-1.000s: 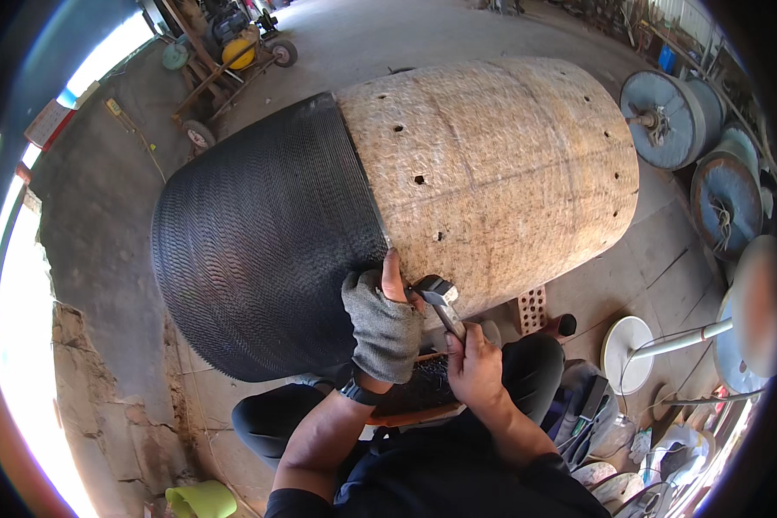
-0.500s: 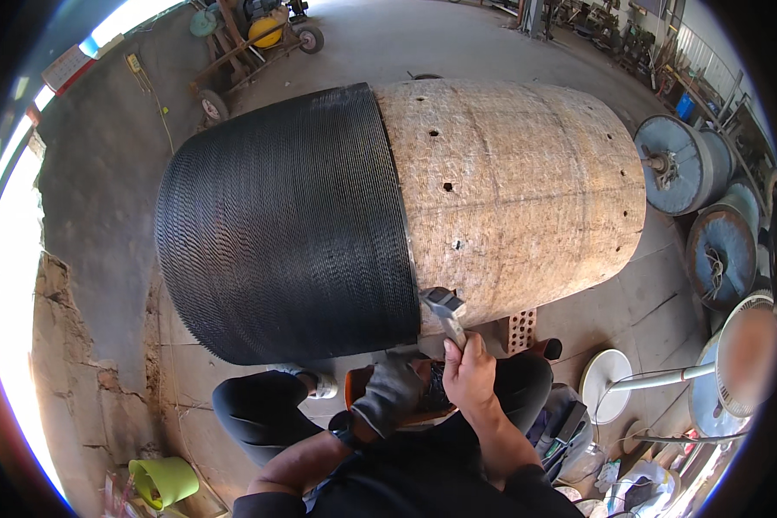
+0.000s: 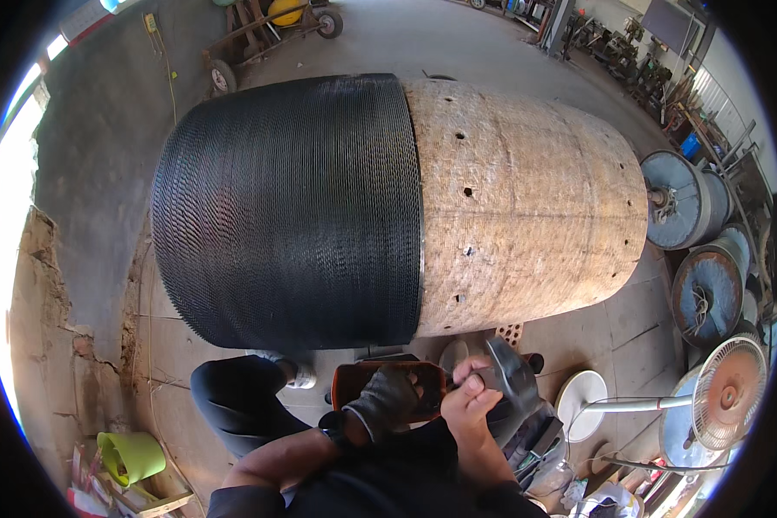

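A large barrel-shaped drum lies across the view. Its left half is covered by tightly packed black toothed strip; bare tan wood with small dark holes shows on the right. My right hand, ungloved, grips a hammer whose head is blurred, near my right knee and below the drum's lower edge. My left hand, in a dark grey glove with bare fingertips, dips into an orange container between my legs. Its fingers are curled, and anything in them is lost in shadow.
A white pedestal fan stands at the right, its round base near my right leg. Metal spools line the right side. A perforated brick sits under the drum. At lower left is a green bucket; a wheeled cart stands far back.
The hammer has come away from the drum's black edge, moving down and right in my right hand. My left hand has shifted slightly down at the orange container. The view has shifted too.
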Tool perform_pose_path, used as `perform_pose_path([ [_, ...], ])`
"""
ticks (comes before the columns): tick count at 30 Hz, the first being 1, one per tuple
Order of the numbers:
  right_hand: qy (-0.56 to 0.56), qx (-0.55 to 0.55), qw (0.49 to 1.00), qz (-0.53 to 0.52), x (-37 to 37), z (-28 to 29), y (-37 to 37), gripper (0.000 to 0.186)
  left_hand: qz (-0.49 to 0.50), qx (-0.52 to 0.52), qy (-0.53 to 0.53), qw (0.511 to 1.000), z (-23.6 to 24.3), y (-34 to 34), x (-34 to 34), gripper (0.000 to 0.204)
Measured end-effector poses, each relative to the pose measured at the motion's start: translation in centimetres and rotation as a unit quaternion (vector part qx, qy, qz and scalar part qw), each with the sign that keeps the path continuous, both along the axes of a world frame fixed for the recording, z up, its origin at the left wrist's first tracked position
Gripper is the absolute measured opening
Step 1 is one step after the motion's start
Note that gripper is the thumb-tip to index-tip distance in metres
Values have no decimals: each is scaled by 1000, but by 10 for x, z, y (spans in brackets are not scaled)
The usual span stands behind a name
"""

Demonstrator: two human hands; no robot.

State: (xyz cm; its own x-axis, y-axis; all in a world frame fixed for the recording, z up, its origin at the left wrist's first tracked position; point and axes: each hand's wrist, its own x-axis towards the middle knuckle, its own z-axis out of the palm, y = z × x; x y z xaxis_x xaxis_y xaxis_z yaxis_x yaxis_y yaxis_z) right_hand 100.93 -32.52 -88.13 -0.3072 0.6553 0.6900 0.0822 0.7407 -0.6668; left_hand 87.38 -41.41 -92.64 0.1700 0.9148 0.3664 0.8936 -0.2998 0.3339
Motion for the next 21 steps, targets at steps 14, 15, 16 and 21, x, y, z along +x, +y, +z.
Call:
perform_pose_path([
  [14, -258, -14, 961, -100, -16, 13, 4, 24, 196, 412, 102, 884, 137, 38, -130, 41],
  [15, -202, -2, 976, -78, -15, 15, 0, 22, 197, 435, 100, 873, 138, 42, -135, 41],
  [16, -150, 7, 987, -59, -12, 26, -9, 21, 196, 454, 93, 864, 133, 48, -137, 40],
  [21, -119, 4, 992, -44, -12, 17, -10, 19, 179, 452, 72, 871, 133, 51, -139, 32],
])
